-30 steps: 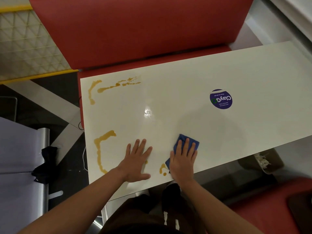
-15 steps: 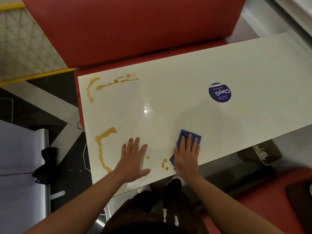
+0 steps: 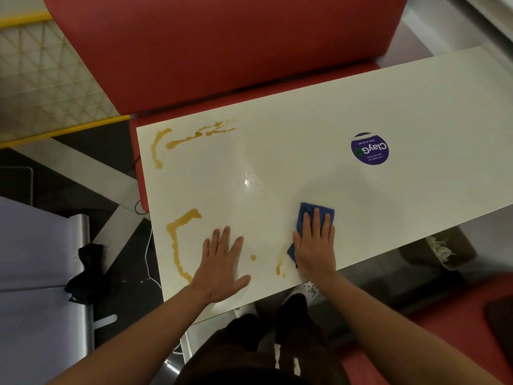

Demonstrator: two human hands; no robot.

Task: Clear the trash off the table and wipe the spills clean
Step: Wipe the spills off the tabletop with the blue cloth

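My left hand (image 3: pixel 222 262) lay flat, fingers spread, on table (image 3: pixel 305 134), bracing. My right hand (image 3: pixel 315 245) pressed cloth (image 3: pixel 308 211) flat, fingers straight, at 5 o'clock of tabletop. Step, I judged: wiping; no trash seen on top. Small spots (image 3: pixel 278 266) sat just at 9 o'clock of cloth, near streak (image 3: pixel 177 240) at 8 o'clock, far streak (image 3: pixel 188 137) at 10 o'clock. Next move likely needed leftward sweep over spots. Bin (image 3: pixel 444 250) on floor at 4 o'clock held pale scraps, unclear what.
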